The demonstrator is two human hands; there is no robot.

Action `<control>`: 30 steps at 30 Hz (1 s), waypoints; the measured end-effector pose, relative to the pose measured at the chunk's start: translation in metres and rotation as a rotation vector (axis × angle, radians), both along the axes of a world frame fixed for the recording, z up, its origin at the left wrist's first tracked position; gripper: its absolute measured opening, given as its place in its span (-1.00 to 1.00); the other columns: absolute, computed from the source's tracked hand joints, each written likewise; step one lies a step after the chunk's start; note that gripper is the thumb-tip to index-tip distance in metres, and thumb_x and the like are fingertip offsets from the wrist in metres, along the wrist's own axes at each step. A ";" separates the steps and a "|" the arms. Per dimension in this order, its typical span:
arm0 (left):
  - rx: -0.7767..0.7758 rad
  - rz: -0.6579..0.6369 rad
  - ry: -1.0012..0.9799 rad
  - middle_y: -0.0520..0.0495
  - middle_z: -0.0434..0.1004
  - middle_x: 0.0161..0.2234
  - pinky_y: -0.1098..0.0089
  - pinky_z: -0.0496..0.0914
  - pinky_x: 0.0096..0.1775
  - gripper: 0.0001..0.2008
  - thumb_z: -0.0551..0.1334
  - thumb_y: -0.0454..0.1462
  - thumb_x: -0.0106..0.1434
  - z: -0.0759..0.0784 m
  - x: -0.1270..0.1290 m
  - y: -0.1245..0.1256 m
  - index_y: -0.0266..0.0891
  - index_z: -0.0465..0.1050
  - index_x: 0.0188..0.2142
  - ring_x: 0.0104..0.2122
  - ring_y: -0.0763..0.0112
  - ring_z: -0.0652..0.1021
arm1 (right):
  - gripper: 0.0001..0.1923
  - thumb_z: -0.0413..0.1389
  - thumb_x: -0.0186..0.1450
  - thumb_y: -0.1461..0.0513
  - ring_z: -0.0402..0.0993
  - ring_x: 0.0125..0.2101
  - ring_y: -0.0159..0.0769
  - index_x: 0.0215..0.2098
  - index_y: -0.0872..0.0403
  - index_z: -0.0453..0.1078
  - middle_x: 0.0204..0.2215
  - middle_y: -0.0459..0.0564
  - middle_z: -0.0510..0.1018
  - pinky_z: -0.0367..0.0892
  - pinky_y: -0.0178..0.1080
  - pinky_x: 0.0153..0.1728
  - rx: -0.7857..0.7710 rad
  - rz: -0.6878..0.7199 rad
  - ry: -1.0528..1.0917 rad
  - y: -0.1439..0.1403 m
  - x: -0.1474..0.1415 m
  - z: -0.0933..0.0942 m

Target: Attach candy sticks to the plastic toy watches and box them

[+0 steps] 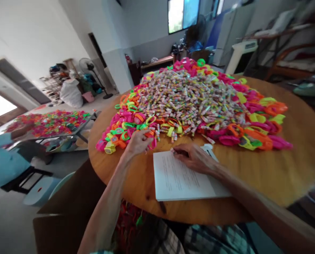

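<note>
At the front edge of the heap, my left hand [139, 144] has its fingers closed on a pink and orange plastic toy watch [153, 140]. My right hand [193, 157] rests over a stack of printed paper [173, 180], its thumb and fingers pinched on a small wrapped candy roll [172, 151], partly hidden. Just beyond both hands lies a large pile of wrapped candy rolls [184, 98]. Bright pink, orange, yellow and green toy watches [125, 128] ring that pile. A few candy rolls lie loose near my fingers.
All this lies on a round wooden table [255, 173]. To the left, a person in a light blue top [6, 155] sits by a lower table heaped with similar colourful pieces [59, 121]. A cardboard box [64, 208] stands beside my left arm. Further back is a standing fan [94, 72].
</note>
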State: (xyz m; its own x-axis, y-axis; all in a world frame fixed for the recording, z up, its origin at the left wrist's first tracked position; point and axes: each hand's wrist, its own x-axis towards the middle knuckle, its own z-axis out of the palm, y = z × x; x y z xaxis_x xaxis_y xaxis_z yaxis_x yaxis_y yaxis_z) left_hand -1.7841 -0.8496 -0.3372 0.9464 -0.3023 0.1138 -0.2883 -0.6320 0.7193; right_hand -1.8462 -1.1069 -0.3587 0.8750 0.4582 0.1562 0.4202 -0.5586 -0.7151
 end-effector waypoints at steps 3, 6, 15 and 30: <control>-0.235 0.074 0.076 0.06 0.47 -0.56 0.47 0.31 -0.58 -0.42 0.23 -0.10 0.30 -0.010 -0.008 -0.014 -0.34 0.47 0.24 -0.65 0.47 0.46 | -0.83 0.06 0.35 0.29 0.28 -0.49 -0.37 -0.38 0.13 0.44 -0.50 -0.07 0.49 0.05 -0.25 -0.42 0.008 -0.050 -0.001 -0.001 -0.001 0.000; -0.309 0.182 -0.004 0.05 0.46 -0.55 0.48 0.27 -0.55 -0.55 0.30 -0.11 0.23 -0.027 -0.016 -0.028 -0.32 0.64 0.02 -0.62 0.53 0.40 | -0.86 0.07 0.35 0.31 0.25 -0.49 -0.40 -0.33 0.14 0.46 -0.47 -0.08 0.49 0.04 -0.26 -0.40 0.040 -0.072 -0.018 -0.001 -0.003 0.000; 0.030 0.239 -0.238 0.03 0.43 -0.56 0.42 0.21 -0.46 -0.70 0.22 -0.09 0.34 -0.042 -0.025 -0.027 -0.24 0.58 -0.37 -0.55 0.47 0.39 | -0.75 0.01 0.45 0.28 0.40 -0.32 -0.26 -0.07 0.17 0.52 -0.19 0.13 0.60 0.07 -0.19 -0.35 -0.283 -0.053 -0.218 0.007 -0.014 -0.002; 0.110 0.040 -0.240 -0.06 0.62 -0.37 0.39 0.23 -0.35 -0.64 0.13 -0.09 0.46 -0.040 -0.041 -0.025 -0.24 0.64 -0.13 -0.41 0.39 0.49 | -0.67 0.04 0.50 0.14 0.21 -0.48 -0.39 -0.33 0.13 0.48 -0.50 -0.10 0.38 0.08 -0.25 -0.40 0.107 0.008 -0.023 0.005 -0.006 0.017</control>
